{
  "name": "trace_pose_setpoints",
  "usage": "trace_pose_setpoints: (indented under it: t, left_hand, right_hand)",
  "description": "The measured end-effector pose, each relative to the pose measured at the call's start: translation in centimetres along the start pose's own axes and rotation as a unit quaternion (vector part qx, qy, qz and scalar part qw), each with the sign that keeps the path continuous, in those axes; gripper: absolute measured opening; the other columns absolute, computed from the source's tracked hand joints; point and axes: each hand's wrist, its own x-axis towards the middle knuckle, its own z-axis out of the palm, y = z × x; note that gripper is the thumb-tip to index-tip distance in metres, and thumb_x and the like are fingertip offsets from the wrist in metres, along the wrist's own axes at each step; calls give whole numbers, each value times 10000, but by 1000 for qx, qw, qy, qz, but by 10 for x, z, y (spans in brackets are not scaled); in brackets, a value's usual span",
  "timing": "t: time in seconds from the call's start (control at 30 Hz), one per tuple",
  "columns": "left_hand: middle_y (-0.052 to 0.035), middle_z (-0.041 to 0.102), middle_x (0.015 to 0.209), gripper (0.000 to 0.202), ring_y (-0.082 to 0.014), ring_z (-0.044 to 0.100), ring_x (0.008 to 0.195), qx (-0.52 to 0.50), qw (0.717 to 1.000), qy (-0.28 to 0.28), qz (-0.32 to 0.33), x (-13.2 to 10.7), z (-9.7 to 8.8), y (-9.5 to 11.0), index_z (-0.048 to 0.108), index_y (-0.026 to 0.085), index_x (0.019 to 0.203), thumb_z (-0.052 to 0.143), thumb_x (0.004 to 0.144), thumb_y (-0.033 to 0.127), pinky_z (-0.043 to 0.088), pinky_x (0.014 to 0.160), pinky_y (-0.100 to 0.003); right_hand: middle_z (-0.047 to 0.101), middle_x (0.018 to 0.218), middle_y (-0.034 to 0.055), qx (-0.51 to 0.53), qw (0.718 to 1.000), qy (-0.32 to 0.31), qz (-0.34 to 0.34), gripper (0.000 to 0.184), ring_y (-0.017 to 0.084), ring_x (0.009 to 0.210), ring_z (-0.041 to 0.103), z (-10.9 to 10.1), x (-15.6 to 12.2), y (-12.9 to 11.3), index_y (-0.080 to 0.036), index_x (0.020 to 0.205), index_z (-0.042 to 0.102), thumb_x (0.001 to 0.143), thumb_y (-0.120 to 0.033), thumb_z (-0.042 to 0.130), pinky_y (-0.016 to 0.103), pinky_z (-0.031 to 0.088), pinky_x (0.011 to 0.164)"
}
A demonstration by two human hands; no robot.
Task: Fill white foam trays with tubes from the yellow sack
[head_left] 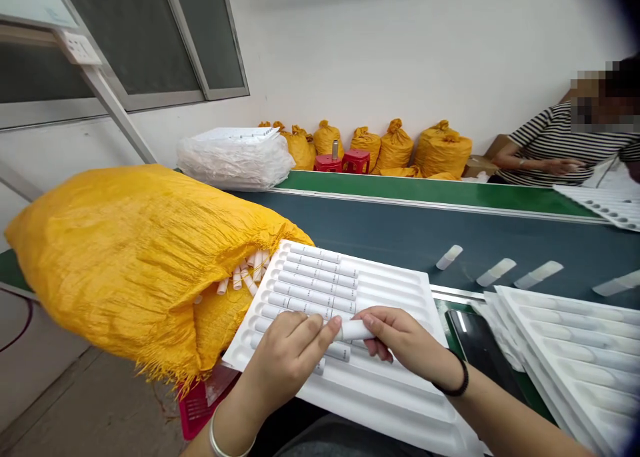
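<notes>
A short white tube [354, 330] is held level between my two hands, above a white moulded tray [395, 280]. My right hand [400, 340] pinches its right part between thumb and fingers. At the tube's left end, my left hand [293, 350] has its thumb and fingers closed on it. Rows of printed white tubes [315, 280] lie in the grooves on the tray's left side. My left hand hides part of the lower rows. Beside the tray, more loose white tubes [245, 274] show in the mouth of a big yellow woven sack [140, 244].
On the belt [380, 227], several tubes with translucent ends [495, 272] lie apart. Stacked trays [575, 357] and a black phone [483, 344] are at right. Across the belt sits a co-worker [545, 144]. A wrapped bundle [235, 157] and yellow sacks [395, 147] stand behind.
</notes>
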Motion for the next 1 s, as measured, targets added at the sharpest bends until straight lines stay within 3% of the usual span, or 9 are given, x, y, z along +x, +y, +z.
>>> trace_pose_setpoints:
  t: [0.1,0.23,0.33,0.5,0.6,0.67,0.77,0.87,1.0]
  left_hand:
    - [-85,664,919,430,-194,574,740,5,1000,-20,4,0,5,2,482,124,1297,577,877,142,499,635,-347]
    - [-63,616,766,548,-189,566,656,-8,997,-31,-67,-3,13,4,311,58,1408,506,928,238,515,573,-333]
    - [-45,597,727,596,-186,555,621,-57,996,-38,-63,-6,14,11,204,58,1454,466,939,207,506,528,-311]
    - [-48,635,771,611,-186,589,651,-113,990,-65,-47,-12,22,19,194,141,1472,473,929,174,536,570,-307]
    - [-145,643,1101,600,-253,622,985,-111,983,-83,-119,-31,29,-15,308,169,1427,535,897,338,553,811,-387]
    - [-188,593,1225,489,-306,562,1140,-28,956,-105,-271,-51,31,-61,468,126,1293,515,880,383,490,941,-443]
    - [-241,656,1019,334,-388,615,1001,105,823,-219,-514,-84,29,-139,615,65,983,386,871,281,480,871,-532]
    - [-279,657,888,405,-428,633,889,120,788,-231,-558,-104,30,-186,608,22,926,413,840,367,499,755,-522]
    - [-230,646,1083,452,-351,595,1061,101,806,-214,-542,-103,46,-200,559,62,1102,456,812,392,465,889,-392]
  right_hand:
    - [635,747,62,-45,999,-15,-4,536,128,579,555,2,-1,3,-119,1135,593,913,-573,411,243,460,509]
    - [642,1071,105,-261,943,61,-196,396,196,906,614,0,-9,6,-232,1288,516,916,-367,520,346,521,806]
    - [655,1055,89,-332,899,60,-279,325,188,936,627,-1,-15,5,-259,1266,521,945,-254,468,313,520,815]
    - [673,982,95,-454,841,37,-292,290,201,857,632,7,-14,7,-210,1194,581,908,-248,549,306,517,758]
    - [661,909,121,-566,791,121,-198,148,235,812,615,-7,7,11,-166,961,677,840,-188,594,326,489,717]
    - [658,924,116,-571,785,232,-67,159,232,853,612,-41,24,11,-159,957,675,846,-215,576,314,471,766]
    - [649,1038,133,-517,767,370,92,324,240,981,598,-116,46,13,-120,1171,590,928,-291,461,325,453,852]
    - [654,1000,143,-485,759,385,202,303,229,931,620,-180,59,25,-67,1115,602,932,-284,495,351,490,807]
    - [637,1015,60,-460,762,346,297,261,159,874,627,-215,64,43,-119,1049,608,915,-340,573,350,530,782]
